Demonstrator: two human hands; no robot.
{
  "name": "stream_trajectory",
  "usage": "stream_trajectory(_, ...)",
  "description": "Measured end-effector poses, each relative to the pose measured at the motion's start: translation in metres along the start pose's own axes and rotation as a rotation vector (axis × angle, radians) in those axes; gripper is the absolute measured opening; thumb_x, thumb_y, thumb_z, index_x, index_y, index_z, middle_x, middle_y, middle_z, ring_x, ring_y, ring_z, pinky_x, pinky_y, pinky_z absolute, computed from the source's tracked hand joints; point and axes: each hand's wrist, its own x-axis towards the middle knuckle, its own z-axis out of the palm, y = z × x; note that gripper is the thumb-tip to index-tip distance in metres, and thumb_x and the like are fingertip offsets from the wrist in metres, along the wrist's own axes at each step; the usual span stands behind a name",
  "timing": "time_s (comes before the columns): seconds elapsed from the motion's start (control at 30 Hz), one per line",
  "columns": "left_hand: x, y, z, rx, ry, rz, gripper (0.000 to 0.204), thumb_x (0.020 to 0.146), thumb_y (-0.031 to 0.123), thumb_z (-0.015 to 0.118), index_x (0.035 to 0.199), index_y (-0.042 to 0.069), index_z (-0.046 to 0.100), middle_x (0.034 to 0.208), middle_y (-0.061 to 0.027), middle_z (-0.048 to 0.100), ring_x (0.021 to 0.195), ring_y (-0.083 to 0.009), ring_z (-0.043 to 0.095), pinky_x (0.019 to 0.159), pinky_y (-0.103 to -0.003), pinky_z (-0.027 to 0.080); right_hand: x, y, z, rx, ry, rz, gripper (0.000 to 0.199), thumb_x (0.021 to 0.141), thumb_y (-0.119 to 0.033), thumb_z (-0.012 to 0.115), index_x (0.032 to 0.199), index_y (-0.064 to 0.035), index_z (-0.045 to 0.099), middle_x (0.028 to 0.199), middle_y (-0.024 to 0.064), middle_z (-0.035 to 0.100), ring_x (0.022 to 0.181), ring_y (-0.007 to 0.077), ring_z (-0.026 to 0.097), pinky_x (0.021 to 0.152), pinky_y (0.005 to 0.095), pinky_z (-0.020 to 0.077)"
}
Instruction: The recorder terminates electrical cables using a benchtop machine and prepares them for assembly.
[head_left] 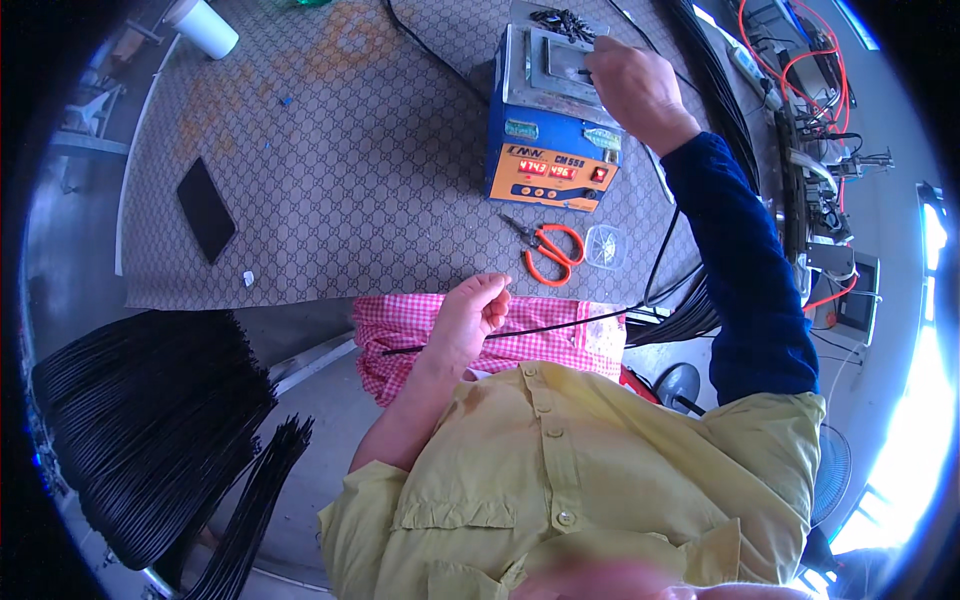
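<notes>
My right hand (640, 92), in a dark blue sleeve, is over the metal top of a blue benchtop machine (497, 155) with an orange front and lit red digits, which looks like a solder pot. Its fingers are closed near the square metal plate (562, 62); what they hold is too small to make out. Small black parts (565, 22) lie in a heap behind the plate. My left hand (476, 312) is closed in a pinch at the table's front edge. Its fingertips hide whatever is in them. A black cable (560, 325) runs beneath that wrist across the checked cloth on my lap.
Orange-handled snips (553, 254) and a small clear dish (604, 247) lie before the machine. At left are a dark phone-like slab (207, 210) and a white cup (203, 28). Bundled black cables (150, 420) hang at lower left; more (715, 85) run along the right.
</notes>
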Motion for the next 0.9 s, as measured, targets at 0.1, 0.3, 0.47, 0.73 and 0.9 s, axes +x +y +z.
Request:
stream_trajectory(0.1,-0.001,0.001,0.001,-0.011,0.011,0.006,0.015,0.083,0.016,0.051,0.088,0.003,0.055,0.067,0.0006,0.050,0.058,-0.0071,0.044,0.052,-0.020,0.036,0.002,-0.001,0.000,-0.001,-0.004,-0.018,0.006,0.074,-0.010,0.052,0.074,-0.0056,0.056,0.078,0.0083,0.053,0.069,0.0284,0.057,0.060,0.0378,0.0463)
stream_trajectory(0.3,-0.001,0.001,0.002,-0.003,0.014,0.013,0.014,0.084,0.016,0.050,0.087,0.003,0.055,0.067,0.0005,0.050,0.058,-0.0071,0.044,0.051,-0.020,0.036,0.003,0.005,0.010,-0.057,-0.011,-0.013,0.004,0.073,-0.009,0.054,0.075,-0.0060,0.056,0.078,0.0077,0.053,0.069,0.0270,0.057,0.059,0.0366,0.0466)
stream_trajectory(0.47,-0.001,0.000,0.001,-0.004,0.026,0.011,0.014,0.084,0.015,0.050,0.087,0.003,0.055,0.066,0.0005,0.050,0.057,-0.0072,0.044,0.051,-0.020,0.035,0.004,0.006,0.011,-0.051,-0.004,-0.043,0.004,0.073,-0.010,0.055,0.074,-0.0057,0.056,0.078,0.0076,0.053,0.069,0.0267,0.057,0.059,0.0364,0.0466)
stream_trajectory(0.73,-0.001,0.000,0.001,-0.006,0.016,0.016,0.015,0.084,0.015,0.050,0.088,0.002,0.055,0.067,0.0005,0.051,0.057,-0.0074,0.044,0.052,-0.020,0.036,0.005,0.007,0.011,-0.040,0.003,-0.057,0.003,0.072,-0.009,0.056,0.074,-0.0061,0.056,0.078,0.0071,0.053,0.068,0.0266,0.057,0.058,0.0356,0.0464)
stream_trajectory(0.9,-0.001,0.001,0.002,-0.006,0.025,0.013,0.015,0.084,0.015,0.050,0.089,0.002,0.055,0.067,0.0003,0.051,0.058,-0.0072,0.044,0.052,-0.020,0.036,0.004,0.002,-0.002,-0.019,0.010,-0.067,0.005,0.073,-0.009,0.055,0.075,-0.0056,0.057,0.077,0.0074,0.053,0.069,0.0260,0.056,0.057,0.0351,0.0463)
